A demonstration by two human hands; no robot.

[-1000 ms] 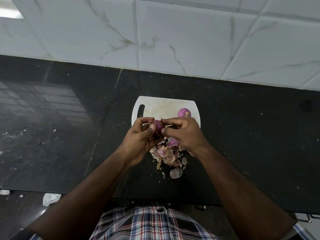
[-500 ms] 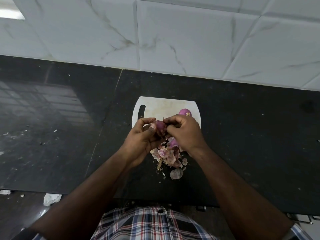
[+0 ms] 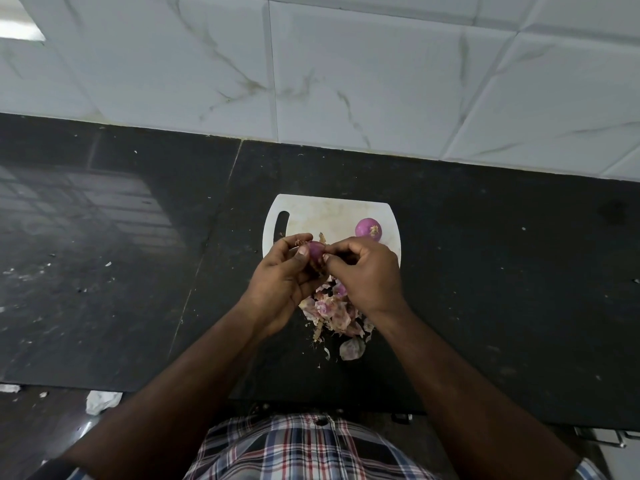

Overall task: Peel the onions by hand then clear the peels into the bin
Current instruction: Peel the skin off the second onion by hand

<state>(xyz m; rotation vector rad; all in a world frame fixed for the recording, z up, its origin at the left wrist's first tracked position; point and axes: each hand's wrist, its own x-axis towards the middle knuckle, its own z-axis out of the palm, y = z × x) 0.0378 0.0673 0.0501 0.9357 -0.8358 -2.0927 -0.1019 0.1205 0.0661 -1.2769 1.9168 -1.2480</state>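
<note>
Onions were mid-peel: one small onion (image 3: 314, 251) was held above the near edge of the white cutting board (image 3: 325, 216), cupped in the curled fingers of the left hand (image 3: 285, 282), while the right hand (image 3: 367, 271) pinched at its skin with thumb and forefinger. A peeled onion (image 3: 369, 229) already sat on the board's right side. Loose peels (image 3: 332, 315) lay heaped just in front of the board, beneath the hands. By my judgement the peeling was partly done, and clearing the peels remained; no bin was in view. The board rested on a dark, crumb-speckled stone counter (image 3: 485, 271), which ran behind the board to a white marbled tile wall (image 3: 346, 64).
</note>
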